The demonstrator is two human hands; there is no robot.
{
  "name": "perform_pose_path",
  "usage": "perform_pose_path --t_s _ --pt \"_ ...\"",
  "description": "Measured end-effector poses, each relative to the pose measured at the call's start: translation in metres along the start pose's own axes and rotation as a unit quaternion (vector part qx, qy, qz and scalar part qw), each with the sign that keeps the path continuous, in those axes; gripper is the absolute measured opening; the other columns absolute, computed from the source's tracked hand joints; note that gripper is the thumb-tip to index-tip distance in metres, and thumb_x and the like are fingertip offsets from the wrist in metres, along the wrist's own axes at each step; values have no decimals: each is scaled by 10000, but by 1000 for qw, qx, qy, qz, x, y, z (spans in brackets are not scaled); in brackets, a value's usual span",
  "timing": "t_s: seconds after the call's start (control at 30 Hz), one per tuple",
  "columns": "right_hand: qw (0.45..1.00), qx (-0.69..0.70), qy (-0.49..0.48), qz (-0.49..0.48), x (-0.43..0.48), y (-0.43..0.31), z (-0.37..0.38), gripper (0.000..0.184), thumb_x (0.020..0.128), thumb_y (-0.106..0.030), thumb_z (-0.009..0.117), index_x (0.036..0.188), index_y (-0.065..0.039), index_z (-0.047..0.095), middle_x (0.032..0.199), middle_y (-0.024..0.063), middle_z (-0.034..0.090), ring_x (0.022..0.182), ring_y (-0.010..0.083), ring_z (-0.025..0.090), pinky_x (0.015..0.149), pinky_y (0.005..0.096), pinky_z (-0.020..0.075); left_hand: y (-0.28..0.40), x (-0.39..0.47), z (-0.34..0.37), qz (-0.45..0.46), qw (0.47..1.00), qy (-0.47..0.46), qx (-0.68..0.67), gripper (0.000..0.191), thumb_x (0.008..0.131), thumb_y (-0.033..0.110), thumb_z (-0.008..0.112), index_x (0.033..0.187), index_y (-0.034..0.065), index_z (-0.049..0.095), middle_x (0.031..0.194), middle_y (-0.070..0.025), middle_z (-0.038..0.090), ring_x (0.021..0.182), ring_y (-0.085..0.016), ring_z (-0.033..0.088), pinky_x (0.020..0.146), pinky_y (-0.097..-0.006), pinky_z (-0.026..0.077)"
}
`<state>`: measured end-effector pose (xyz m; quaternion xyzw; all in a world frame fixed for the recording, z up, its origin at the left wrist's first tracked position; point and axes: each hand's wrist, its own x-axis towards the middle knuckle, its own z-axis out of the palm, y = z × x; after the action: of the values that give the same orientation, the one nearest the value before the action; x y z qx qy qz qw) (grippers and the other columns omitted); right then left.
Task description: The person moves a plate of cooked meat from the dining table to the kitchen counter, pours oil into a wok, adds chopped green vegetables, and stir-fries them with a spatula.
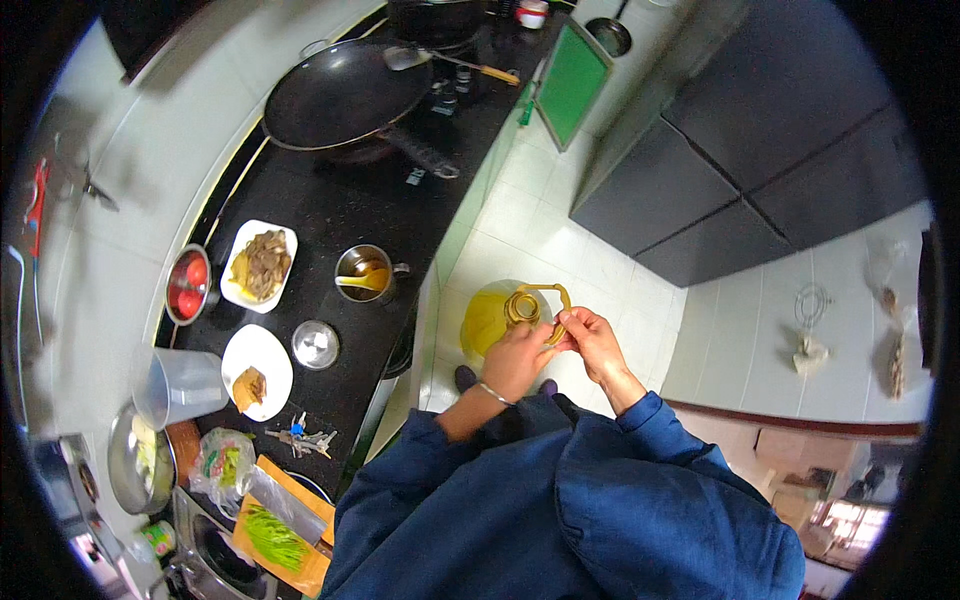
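A big clear jug of yellow cooking oil is in front of me, low over the floor. Its ring-shaped neck faces up, and a yellow-brown carrying handle loops out beside it. My right hand pinches the handle's near end between thumb and fingers. My left hand, a silver bangle on its wrist, reaches across the jug's near side. Its blurred fingertips meet those of my right hand, and what they grip is hidden. Whether the jug's mouth is capped cannot be made out.
Left, on the black counter, are a wok, a metal cup with a spoon, a dish of sliced food, a bowl of tomatoes and a cleaver beside chopped greens. A dark cabinet stands at right.
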<state>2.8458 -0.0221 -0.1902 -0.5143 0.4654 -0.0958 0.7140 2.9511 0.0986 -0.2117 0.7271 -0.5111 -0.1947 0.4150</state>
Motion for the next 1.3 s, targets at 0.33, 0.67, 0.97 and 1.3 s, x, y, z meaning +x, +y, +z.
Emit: perform_pose_path --t_s 0.33,0.67,0.97,1.3 --pt "996 -45 51 -53 -57 24 -122 174 908 -164 544 831 -9 559 727 19 573 630 81 559 603 214 490 55 32 83 78 993 52 -76 512 712 2 596 1168 1 363 1007 -199 444 921 -331 479 807 -373 420" --pt "992 21 91 -84 -141 73 -322 198 899 -170 545 889 27 564 758 59 605 665 109 593 610 243 498 211 27 260 37 995 -84 32 469 694 138 724 1110 36 532 940 -127 535 915 -310 485 812 -369 403" --pt "990 -42 127 -44 -179 91 -431 240 859 -184 568 900 52 568 743 87 626 675 127 600 600 257 484 267 34 367 128 969 -211 10 404 665 70 716 1057 81 619 1014 -96 600 957 -292 526 844 -356 436" --pt "971 -125 195 -59 -138 84 -522 275 808 -240 587 882 25 584 733 191 618 672 292 609 596 368 461 277 114 442 178 927 -327 -39 391 698 91 706 1077 66 610 1104 -115 587 990 -301 532 851 -361 451"
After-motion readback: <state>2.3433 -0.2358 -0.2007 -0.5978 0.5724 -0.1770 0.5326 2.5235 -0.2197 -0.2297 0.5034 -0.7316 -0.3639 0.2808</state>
